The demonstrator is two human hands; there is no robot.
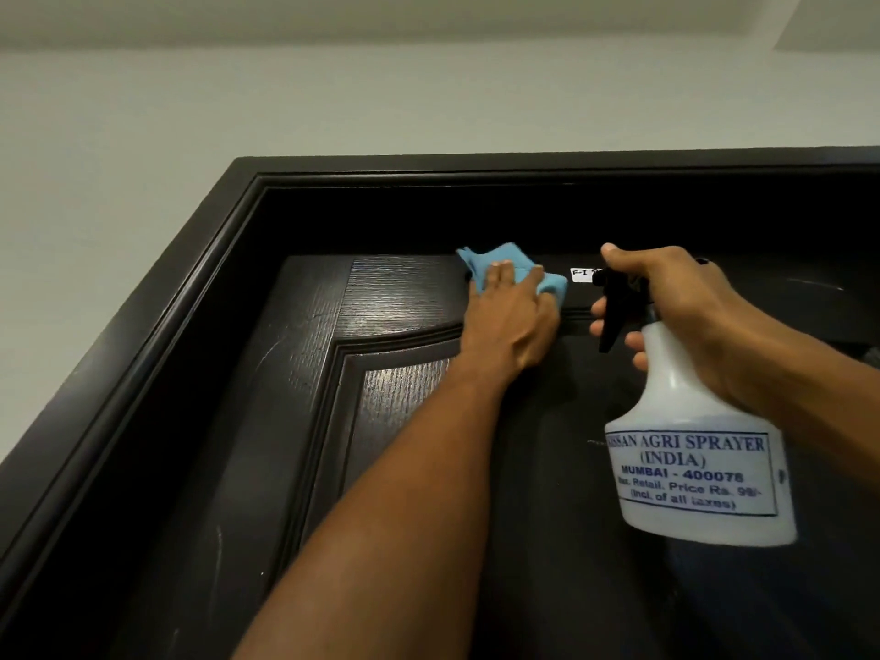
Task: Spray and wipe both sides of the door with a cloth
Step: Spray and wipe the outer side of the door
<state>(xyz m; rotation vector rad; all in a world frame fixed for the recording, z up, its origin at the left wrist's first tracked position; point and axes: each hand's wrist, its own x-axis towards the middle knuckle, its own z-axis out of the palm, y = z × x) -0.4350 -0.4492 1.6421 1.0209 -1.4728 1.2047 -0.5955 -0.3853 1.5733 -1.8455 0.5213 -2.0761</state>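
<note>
A dark brown panelled door (390,297) fills the lower view, seen from below near its top edge. My left hand (512,321) lies flat on a blue cloth (481,266) and presses it against the door's upper rail. My right hand (676,316) grips the neck of a white spray bottle (690,450) with a black trigger head (616,316); its fingers curl around the trigger. The bottle hangs just right of the cloth, nozzle facing the door. A small white sticker (582,274) sits on the door between the two hands.
The dark door frame (200,259) runs along the top and left of the door. A pale wall (190,111) and the ceiling (381,16) lie beyond it.
</note>
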